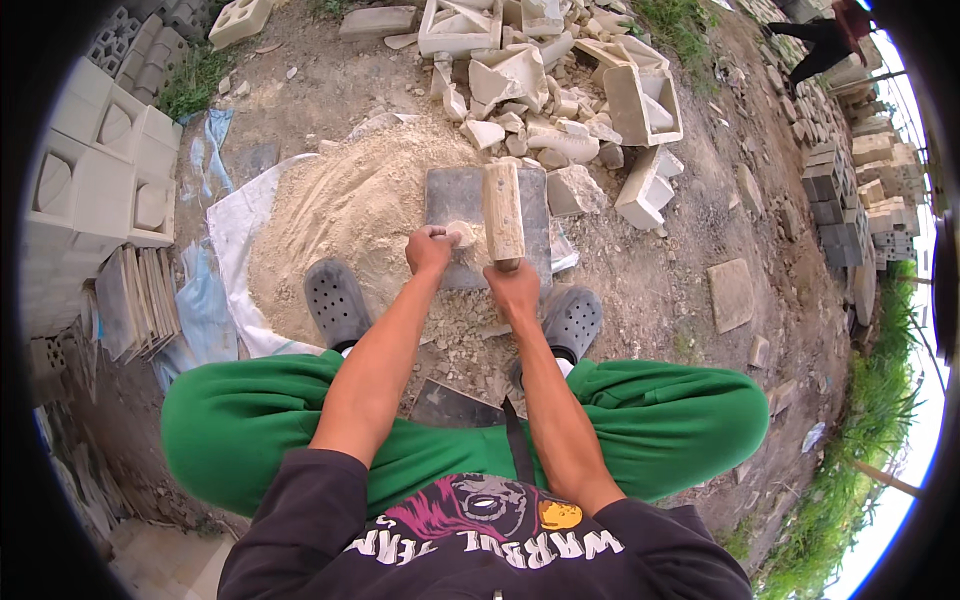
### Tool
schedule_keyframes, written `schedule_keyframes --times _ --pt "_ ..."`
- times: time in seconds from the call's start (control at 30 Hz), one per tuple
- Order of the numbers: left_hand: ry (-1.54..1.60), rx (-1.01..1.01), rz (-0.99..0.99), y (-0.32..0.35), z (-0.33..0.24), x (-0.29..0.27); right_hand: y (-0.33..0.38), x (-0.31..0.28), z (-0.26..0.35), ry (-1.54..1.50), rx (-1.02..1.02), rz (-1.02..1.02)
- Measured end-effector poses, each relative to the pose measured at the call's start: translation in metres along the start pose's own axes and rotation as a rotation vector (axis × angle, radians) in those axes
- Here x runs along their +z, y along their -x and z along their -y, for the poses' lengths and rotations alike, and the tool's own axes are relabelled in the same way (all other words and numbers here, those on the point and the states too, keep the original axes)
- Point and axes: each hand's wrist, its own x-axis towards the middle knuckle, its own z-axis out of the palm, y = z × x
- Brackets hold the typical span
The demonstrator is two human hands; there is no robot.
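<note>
A wooden mallet with a long, thick, pale block (503, 212) is in my right hand (513, 290), whose fingers are wrapped around its grip at the near end. The block hangs over a dark flat slab (537, 200) on the ground between my feet. My left hand (430, 250) is closed at the slab's left side, its fingers on a small pale stone piece (460, 234). Pale crumbs lie on the slab around that piece. Left of the slab spreads a heap of sandy, crushed material (340, 200) on a white sheet (235, 222).
Broken pale blocks and chunks (510, 80) are piled beyond the slab. Stacked pale blocks (105, 150) and leaning thin boards (140, 300) stand on the left. A flat stone (731, 295) lies on the right. Far right, a person (825, 40) stands near stacked grey blocks (830, 190).
</note>
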Motion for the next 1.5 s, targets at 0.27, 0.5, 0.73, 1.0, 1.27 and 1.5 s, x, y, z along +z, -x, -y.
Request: schedule_keyframes --times 0.27,0.5,0.73,1.0,1.27,1.5 --pt "0.030 -0.006 0.010 0.002 -0.003 -0.006 -0.003 0.009 0.017 -0.147 -0.341 -0.136" --pt "0.032 -0.004 0.021 0.003 -0.006 -0.002 -0.007 0.004 -0.018 -0.040 0.085 0.028" --pt "0.014 0.010 0.012 -0.001 0.005 -0.008 -0.001 -0.008 0.032 -0.059 -0.342 -0.136" --pt "-0.028 0.002 0.033 -0.006 0.002 0.000 0.003 0.011 -0.016 -0.012 -0.013 -0.037" --pt "0.027 -0.015 0.025 0.001 0.001 -0.016 -0.003 -0.017 0.054 -0.297 -0.414 -0.138" --pt "-0.031 -0.030 0.063 0.005 -0.007 -0.007 -0.008 0.016 -0.032 -0.114 -0.003 -0.099"
